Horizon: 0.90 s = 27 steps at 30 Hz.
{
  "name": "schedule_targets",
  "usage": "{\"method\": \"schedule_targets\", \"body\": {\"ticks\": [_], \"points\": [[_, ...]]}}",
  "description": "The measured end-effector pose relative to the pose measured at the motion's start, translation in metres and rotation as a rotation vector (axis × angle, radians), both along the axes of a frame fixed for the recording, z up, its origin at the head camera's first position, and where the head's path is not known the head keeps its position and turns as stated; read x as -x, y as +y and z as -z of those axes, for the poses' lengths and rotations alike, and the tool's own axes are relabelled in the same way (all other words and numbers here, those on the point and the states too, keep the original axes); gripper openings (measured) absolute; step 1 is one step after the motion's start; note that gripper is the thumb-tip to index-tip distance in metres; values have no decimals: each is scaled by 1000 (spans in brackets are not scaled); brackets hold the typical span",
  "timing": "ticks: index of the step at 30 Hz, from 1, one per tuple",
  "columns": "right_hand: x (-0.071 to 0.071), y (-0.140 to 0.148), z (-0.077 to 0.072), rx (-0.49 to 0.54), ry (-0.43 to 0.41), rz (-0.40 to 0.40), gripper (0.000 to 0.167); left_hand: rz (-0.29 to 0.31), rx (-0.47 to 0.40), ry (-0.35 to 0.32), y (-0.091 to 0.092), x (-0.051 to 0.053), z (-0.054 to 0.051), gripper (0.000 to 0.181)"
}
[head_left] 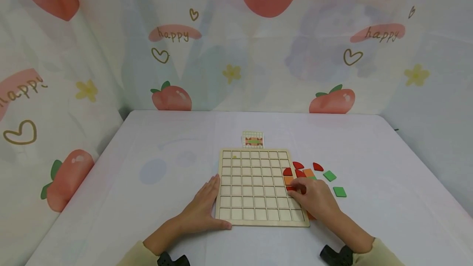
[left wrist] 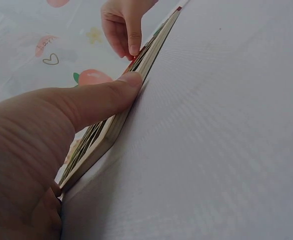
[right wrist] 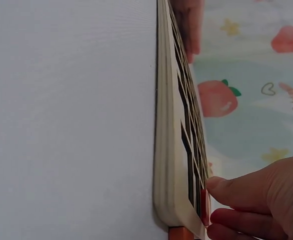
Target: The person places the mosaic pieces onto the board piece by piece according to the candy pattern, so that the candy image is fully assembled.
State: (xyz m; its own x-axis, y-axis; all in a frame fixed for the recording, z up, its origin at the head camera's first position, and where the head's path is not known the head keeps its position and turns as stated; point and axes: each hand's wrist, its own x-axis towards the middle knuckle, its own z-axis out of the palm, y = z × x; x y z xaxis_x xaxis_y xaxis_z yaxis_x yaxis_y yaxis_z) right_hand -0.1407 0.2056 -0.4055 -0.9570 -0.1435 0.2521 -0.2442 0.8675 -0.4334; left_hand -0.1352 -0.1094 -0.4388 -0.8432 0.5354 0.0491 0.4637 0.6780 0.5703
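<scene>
A square wooden grid board (head_left: 262, 223) lies on the table. My left hand (head_left: 199, 210) rests at its near left corner, fingers fairly straight along the left side; its thumb (left wrist: 106, 100) lies on the near edge. Over the right-hand column my right hand (head_left: 318, 198) pinches a small red piece (right wrist: 204, 206) between thumb and fingertips, at the board's surface. Just beyond it, an orange square (head_left: 288, 180) and a red quarter-round piece (head_left: 287, 172) sit in cells of that column. My fingers partly cover the pinched piece, so its full shape is hidden.
Loose red, orange and green pieces lie right of the board, among them a green square (head_left: 339, 192) and a red quarter-round (head_left: 318, 167). An orange piece (right wrist: 180, 233) lies against the board's near right corner. Behind the board is a pattern card (head_left: 253, 138).
</scene>
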Motion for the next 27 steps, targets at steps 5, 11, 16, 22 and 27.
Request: {"method": "schedule_targets", "body": {"ticks": [5,11,16,22,27], "points": [[7,7,-4,46,-13,19,27,3,-1,-6,0,0,-1,123],[17,18,-6,71,7,34,26,0,-1,-9,0,0,-1,124],[24,27,-4,64,-20,59,26,-6,-2,-13,0,0,-1,124],[33,38,-2,32,-26,95,28,-9,-1,-17,0,1,0,125],[40,45,-2,40,-31,101,31,-13,5,-16,0,0,-1,125]]}}
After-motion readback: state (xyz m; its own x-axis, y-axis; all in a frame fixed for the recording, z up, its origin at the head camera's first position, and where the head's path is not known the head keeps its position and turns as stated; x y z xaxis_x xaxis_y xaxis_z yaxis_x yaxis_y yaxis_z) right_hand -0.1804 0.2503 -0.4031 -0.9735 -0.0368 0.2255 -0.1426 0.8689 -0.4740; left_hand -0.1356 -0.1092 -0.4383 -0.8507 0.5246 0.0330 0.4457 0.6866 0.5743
